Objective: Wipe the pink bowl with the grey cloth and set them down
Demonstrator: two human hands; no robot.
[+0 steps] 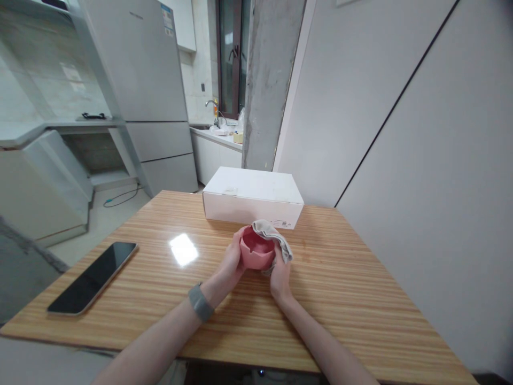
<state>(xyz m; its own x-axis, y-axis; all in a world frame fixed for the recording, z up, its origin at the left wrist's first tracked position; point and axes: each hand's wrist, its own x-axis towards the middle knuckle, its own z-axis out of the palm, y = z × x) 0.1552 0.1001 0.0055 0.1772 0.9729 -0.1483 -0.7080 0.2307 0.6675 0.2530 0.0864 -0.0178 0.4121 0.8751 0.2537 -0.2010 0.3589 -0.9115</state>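
A pink ashtray, round with a notch in its rim, is held tilted above the wooden table, its hollow facing me. My left hand is closed round its left side. On the right, my right hand grips a folded grey cloth against the ashtray's rim and outer wall. Part of the cloth drapes over the far right rim and some hangs below the hand. The fingertips of both hands are mostly hidden behind the ashtray and cloth.
Just beyond my hands a long white box lies on the wooden table. A dark-screened phone rests near the table's left edge. A wall runs along the right; a fridge and a sink counter stand behind.
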